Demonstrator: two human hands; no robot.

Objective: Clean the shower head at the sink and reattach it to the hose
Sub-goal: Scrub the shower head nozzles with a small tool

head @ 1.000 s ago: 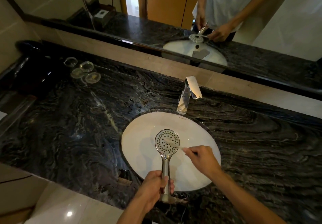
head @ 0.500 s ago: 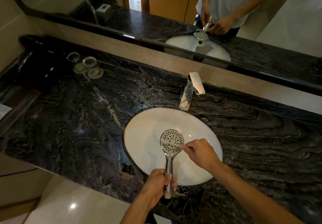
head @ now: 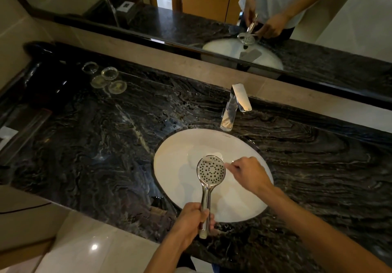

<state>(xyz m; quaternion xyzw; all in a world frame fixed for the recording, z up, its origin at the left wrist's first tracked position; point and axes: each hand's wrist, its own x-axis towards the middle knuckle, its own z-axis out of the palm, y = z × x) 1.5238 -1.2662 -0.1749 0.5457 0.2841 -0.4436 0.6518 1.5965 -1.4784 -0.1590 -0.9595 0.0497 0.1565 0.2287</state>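
Shower head (head: 211,172), rigid slick chrome, sits best gripped low on its handle, where left hand (head: 192,219) fingers wrap it, while right hand (head: 249,174) fingers pinch a thin tool I cannot identify.

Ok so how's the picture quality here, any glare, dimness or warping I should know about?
Head view: dim, warm lighting; the dark counter swallows detail. Wide-angle warping bows the mirror edge. Glare spot on the floor tile; bright reflections on the faucet and shower head. The thin tool in the right hand is too small to identify; left hand is sharp.
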